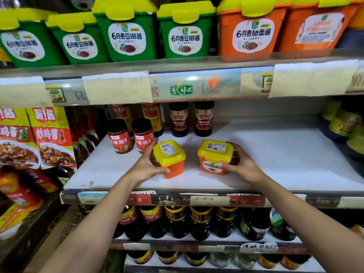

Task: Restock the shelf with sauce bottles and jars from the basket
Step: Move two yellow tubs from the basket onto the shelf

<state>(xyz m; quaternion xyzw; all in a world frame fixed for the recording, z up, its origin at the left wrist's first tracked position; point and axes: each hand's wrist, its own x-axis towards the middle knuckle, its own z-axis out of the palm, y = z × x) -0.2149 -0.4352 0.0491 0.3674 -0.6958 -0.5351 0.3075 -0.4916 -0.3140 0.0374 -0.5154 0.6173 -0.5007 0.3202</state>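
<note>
Two small orange sauce tubs with yellow lids stand on the white middle shelf. My left hand grips the left tub from its left side, thumb across the front. My right hand grips the right tub from its right side, thumb on the label. Both tubs sit upright, a short gap apart. The basket is out of view.
Two red-labelled chilli jars and several dark soy bottles stand behind the tubs. Red sauce packets hang at left, yellow-labelled jars at right. Large green and orange tubs fill the shelf above; dark bottles line the one below.
</note>
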